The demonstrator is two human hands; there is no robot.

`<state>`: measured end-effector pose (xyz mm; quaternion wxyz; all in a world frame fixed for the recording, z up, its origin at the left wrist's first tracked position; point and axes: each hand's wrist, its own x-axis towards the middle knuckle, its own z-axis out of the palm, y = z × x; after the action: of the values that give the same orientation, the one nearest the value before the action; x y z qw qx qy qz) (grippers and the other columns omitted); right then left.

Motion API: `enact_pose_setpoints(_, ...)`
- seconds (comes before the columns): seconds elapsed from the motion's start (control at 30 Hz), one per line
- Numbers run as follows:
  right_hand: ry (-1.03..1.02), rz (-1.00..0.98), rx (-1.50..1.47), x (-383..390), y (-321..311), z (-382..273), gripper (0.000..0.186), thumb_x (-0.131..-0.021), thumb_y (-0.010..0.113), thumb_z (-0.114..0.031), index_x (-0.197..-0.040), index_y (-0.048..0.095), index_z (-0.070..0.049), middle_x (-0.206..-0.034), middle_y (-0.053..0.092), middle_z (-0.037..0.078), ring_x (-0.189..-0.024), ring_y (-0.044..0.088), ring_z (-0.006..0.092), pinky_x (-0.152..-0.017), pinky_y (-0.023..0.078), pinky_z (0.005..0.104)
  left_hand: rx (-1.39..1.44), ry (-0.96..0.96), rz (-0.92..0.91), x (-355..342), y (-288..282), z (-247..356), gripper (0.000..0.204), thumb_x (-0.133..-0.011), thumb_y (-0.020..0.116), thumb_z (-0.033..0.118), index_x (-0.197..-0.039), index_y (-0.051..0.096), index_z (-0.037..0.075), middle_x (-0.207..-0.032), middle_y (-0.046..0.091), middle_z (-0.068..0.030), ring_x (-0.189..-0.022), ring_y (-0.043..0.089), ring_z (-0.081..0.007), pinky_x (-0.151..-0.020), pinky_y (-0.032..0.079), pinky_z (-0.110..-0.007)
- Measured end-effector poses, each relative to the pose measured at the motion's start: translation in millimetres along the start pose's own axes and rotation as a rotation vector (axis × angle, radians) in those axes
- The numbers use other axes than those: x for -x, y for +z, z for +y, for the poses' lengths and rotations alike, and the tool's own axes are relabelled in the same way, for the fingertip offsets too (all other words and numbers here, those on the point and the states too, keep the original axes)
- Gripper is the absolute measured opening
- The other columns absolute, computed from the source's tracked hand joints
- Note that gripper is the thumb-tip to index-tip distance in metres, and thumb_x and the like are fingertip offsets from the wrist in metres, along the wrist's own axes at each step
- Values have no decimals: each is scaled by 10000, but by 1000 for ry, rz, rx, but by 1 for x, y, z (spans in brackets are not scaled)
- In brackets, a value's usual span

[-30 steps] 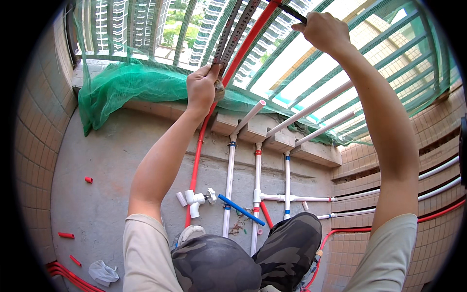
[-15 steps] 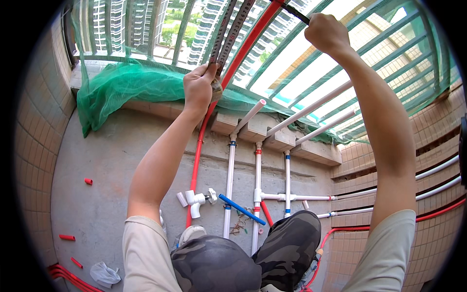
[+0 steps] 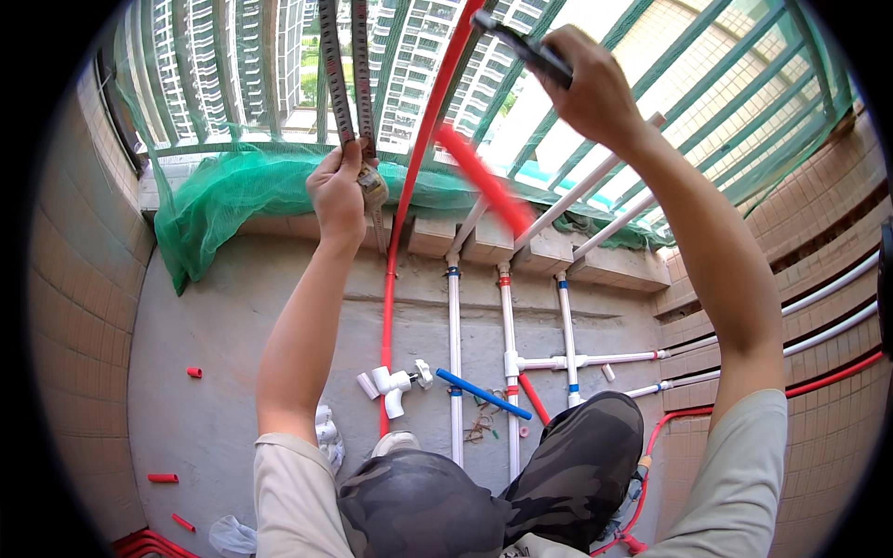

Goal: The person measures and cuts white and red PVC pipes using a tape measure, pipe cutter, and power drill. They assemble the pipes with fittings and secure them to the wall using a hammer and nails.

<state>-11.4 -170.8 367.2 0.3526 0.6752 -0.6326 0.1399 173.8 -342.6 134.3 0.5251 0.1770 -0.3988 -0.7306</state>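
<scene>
The left hand (image 3: 337, 197) grips a silvery metal tape measure (image 3: 375, 186), its printed blade rising above; the right hand (image 3: 595, 88) clenches a black-handled tool (image 3: 538, 56) near the long red plastic pipe (image 3: 389, 307) rising between both hands. A short, blurred red piece (image 3: 484, 181) appears below the tool.

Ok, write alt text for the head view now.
A person's left hand holds a tape measure and the right hand grips a dark tool near a long red pipe; a motion-blurred red piece shows below the tool. White pipes run along the grey floor.
</scene>
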Motion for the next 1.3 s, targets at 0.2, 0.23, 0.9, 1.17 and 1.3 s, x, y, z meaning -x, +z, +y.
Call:
enact_pose_setpoints(0.2,229,-594,-386,141,-5,-69,178,-823,690,-103,-928,564,-31,-922,596,156,-851,629,319,-757,503,439,24,88,59,4,-27,29,261,-1027,624,182,-1076,694,-64,-906,699,-88,-745,658,-153,-622,539,-289)
enact_pose_setpoints(0.23,263,-662,-402,173,-7,-73,199,-816,701,-105,-925,551,-33,-909,585,150,-840,615,337,-755,493,448,27,89,65,9,-27,30,262,-1028,623,185,-1071,694,-63,-919,701,-90,-746,661,-157,-624,542,-289)
enact_pose_setpoints(0.9,1436,-774,-409,542,-168,-141,318,-795,789,-250,-809,637,28,-823,640,247,-795,616,432,-710,480,472,-1924,-351,29,153,-122,137,1248,-663,934,242,-1586,118,38,-1464,334,-416,-1261,512,-526,-1073,447,-493)
enact_pose_setpoints(1.17,1447,-688,-510,599,-158,-167,320,-778,784,-234,-793,620,40,-812,619,255,-805,601,448,-718,468,479,-2071,-512,75,186,-140,149,1288,-627,963,231,-1584,126,21,-1473,322,-386,-1264,534,-493,-1055,474,-475)
enact_pose_setpoints(1.3,1437,-683,-490,648,-145,-190,323,-761,790,-235,-795,626,41,-779,621,248,-758,613,423,-700,473,467,-2043,-549,116,201,-173,128,1170,-671,943,308,-1515,225,-67,-1398,416,-414,-1227,565,-487,-1034,495,-449)
